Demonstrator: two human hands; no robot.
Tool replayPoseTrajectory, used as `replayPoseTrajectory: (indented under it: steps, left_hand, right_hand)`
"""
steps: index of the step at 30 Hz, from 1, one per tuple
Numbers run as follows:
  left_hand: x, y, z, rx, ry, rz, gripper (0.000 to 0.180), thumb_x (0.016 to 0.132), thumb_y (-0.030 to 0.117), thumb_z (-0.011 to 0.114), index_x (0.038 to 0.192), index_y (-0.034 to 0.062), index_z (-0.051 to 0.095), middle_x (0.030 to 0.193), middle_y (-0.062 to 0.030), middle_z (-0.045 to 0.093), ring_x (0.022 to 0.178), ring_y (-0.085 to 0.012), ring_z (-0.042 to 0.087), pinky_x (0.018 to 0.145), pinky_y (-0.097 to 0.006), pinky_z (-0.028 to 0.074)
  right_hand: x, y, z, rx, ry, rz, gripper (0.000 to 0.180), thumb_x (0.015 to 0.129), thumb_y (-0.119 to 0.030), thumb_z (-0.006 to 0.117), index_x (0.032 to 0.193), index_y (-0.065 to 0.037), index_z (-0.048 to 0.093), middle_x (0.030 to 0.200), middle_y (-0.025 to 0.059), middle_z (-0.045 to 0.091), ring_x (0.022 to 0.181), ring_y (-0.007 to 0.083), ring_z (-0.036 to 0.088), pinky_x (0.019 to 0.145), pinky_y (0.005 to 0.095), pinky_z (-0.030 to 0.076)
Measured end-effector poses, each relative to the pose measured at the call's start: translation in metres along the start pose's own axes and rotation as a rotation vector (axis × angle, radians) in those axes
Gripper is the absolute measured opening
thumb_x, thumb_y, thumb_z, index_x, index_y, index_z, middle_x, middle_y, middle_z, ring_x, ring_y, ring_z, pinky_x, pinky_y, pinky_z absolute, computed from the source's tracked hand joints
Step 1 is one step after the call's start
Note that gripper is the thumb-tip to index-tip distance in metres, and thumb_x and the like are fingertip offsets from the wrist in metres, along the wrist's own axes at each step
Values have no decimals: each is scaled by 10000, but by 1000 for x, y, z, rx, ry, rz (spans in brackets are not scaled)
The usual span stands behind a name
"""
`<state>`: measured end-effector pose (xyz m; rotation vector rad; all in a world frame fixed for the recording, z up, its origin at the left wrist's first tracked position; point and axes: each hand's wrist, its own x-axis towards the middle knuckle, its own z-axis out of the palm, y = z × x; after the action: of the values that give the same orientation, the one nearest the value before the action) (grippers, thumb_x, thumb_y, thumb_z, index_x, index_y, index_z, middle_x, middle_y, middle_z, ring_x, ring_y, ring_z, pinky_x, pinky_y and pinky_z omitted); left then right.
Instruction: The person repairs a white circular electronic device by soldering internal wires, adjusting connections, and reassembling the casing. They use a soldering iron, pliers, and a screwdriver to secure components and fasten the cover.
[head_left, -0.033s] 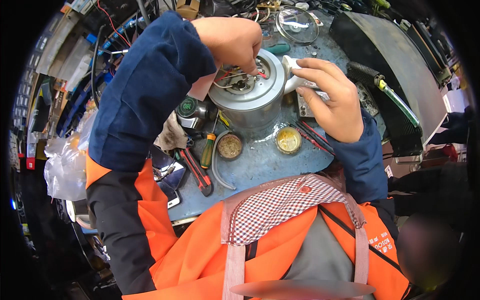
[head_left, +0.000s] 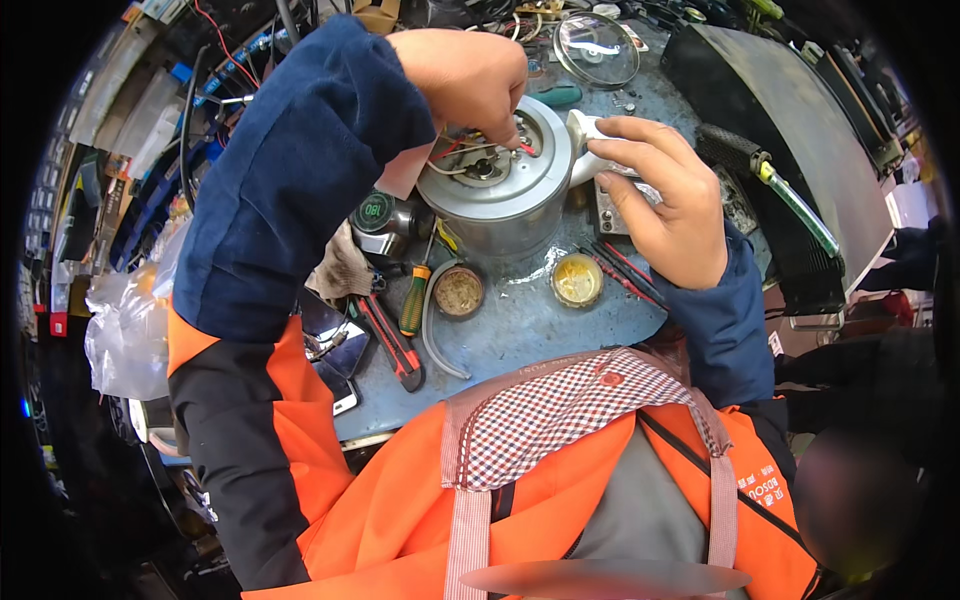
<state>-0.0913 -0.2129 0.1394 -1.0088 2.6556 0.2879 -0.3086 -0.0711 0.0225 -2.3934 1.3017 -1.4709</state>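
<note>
A metal kettle [head_left: 497, 222] stands upside down on the blue bench, its round underside uncovered and wires showing inside. My left hand [head_left: 473, 85] reaches over it with bent fingers, the tips down among the wires beside a red-sleeved wire [head_left: 528, 149]. What they pinch is hidden by the hand. On the right side, my right hand [head_left: 668, 188] has its fingertips and thumb about the white handle [head_left: 584, 170] of the kettle.
Near the kettle lie a screwdriver [head_left: 415, 301], red-handled pliers [head_left: 392, 345], a brown round tin [head_left: 459, 291], a yellowish tin [head_left: 577, 280] and red-black tweezers [head_left: 632, 275]. A glass lid [head_left: 597, 52] lies behind. A soldering iron [head_left: 790, 197] stands at right.
</note>
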Motion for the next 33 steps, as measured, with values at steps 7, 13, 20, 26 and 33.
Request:
replayPoseTrajectory:
  steps: [7, 13, 20, 26, 33]
  left_hand:
    - [6, -7, -2, -4, -33, 13, 338, 872, 257, 895, 1015, -45, 843, 852, -167, 811, 725, -254, 766, 647, -396, 601]
    - [8, -8, -5, -11, -68, 17, 292, 826, 187, 873, 995, -47, 833, 822, -151, 796, 704, -250, 744, 636, -384, 597]
    - [13, -22, 0, -75, -47, 122, 219, 842, 152, 833, 922, -50, 803, 745, -126, 736, 656, -228, 684, 615, -378, 556]
    - [10, -22, -1, -73, -56, 162, 187, 879, 132, 805, 889, -51, 774, 707, -119, 693, 627, -215, 632, 596, -384, 522]
    - [11, -22, -1, -124, -37, 175, 196, 895, 142, 814, 935, -46, 775, 733, -105, 697, 661, -199, 642, 620, -371, 531]
  right_hand:
    - [11, -14, 10, -8, -42, -138, 268, 844, 41, 833, 1107, -4, 810, 1213, 188, 785, 1109, 384, 750, 964, 450, 594]
    - [11, -19, 10, -6, -26, -150, 249, 828, 52, 837, 1071, 2, 809, 1193, 187, 782, 1087, 383, 750, 939, 449, 596]
    - [8, -23, 7, 8, -35, -154, 241, 826, 58, 834, 1059, 8, 807, 1161, 177, 782, 1048, 367, 756, 909, 436, 599]
    - [8, -21, 13, 38, -28, -131, 232, 830, 62, 837, 1054, 9, 805, 1062, 156, 758, 947, 346, 736, 834, 418, 589]
    - [8, -23, 19, 85, -48, -103, 218, 842, 69, 834, 1051, 13, 807, 1023, 151, 742, 914, 337, 722, 806, 405, 582]
